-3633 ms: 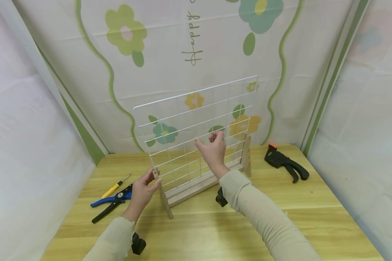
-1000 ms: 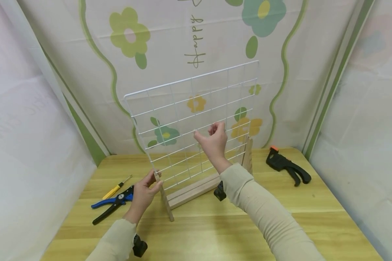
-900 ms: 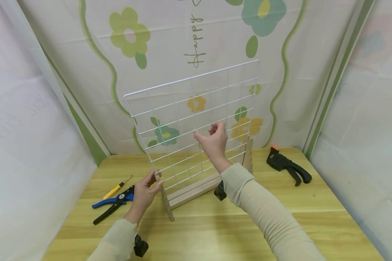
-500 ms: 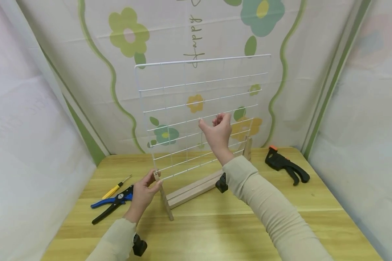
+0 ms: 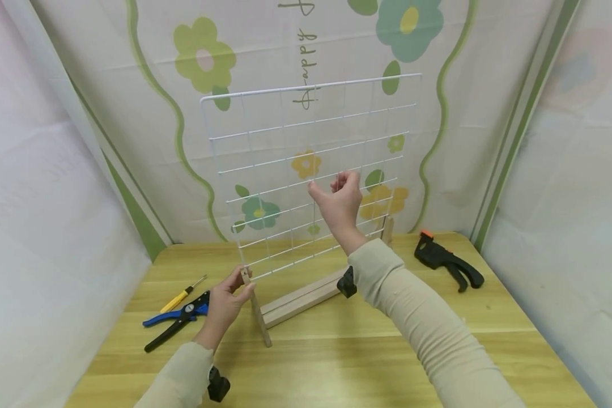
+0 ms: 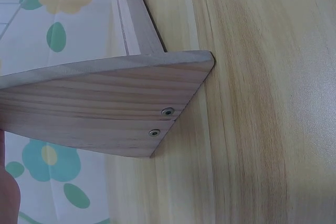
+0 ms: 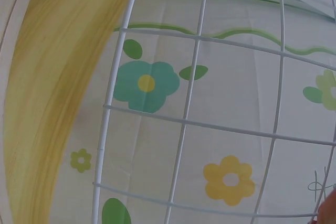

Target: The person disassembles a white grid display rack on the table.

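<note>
A white wire grid panel (image 5: pixel 280 90) stands tilted over a wooden stand. My right hand (image 5: pixel 340 205) pinches its wires near the middle. The stand has a left side piece (image 5: pixel 259 317), a right side piece (image 5: pixel 387 231) and a grooved crossbar (image 5: pixel 301 302). Fingers and thumb of my left hand (image 5: pixel 225 304) hold the top of the left side piece, right at the grid's lower left corner. The grid's bottom wire shows above the crossbar. In the left wrist view, two screw heads (image 6: pixel 167 112) show on that side piece. The right wrist view shows the grid's bars (image 7: pixel 107 106) close up.
On the table's left lie a yellow screwdriver (image 5: pixel 175 300) and pliers (image 5: pixel 181 319) with one blue and one black handle. A black clamp (image 5: pixel 443 259) with an orange tip lies at the right. A flower-printed cloth (image 5: pixel 265 136) hangs behind the table.
The grid has risen with my right hand, and its bottom wire has come up away from the crossbar. My left hand has stayed on the left side piece.
</note>
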{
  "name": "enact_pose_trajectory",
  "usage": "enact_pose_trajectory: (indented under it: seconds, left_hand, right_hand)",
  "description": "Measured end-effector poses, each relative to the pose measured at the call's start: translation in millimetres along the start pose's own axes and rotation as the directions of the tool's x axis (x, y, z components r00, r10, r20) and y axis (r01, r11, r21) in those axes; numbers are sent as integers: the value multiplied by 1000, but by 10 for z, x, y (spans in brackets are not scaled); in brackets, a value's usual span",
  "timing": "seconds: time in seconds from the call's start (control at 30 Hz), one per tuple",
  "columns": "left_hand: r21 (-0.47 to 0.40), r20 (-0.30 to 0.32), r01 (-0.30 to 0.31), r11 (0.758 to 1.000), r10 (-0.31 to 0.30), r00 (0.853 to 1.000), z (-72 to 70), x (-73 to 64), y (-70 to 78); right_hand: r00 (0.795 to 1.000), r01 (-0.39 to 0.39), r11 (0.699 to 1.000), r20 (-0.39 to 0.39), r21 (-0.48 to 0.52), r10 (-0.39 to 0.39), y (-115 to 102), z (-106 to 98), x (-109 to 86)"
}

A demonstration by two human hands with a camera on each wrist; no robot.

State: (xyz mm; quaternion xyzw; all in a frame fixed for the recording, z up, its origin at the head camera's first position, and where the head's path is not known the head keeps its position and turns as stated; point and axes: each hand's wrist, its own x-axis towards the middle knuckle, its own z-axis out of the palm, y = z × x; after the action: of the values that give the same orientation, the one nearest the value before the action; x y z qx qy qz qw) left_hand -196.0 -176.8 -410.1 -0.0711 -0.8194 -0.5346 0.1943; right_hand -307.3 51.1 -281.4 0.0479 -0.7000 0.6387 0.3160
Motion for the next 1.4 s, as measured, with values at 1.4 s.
enact_pose_trajectory:
  seconds: [1.4]
  left_hand:
    - [51,-20,-88,995,89,996,31,90,-329]
  right_hand:
    - [995,93,996,-23,16,-93,-396,-93,228]
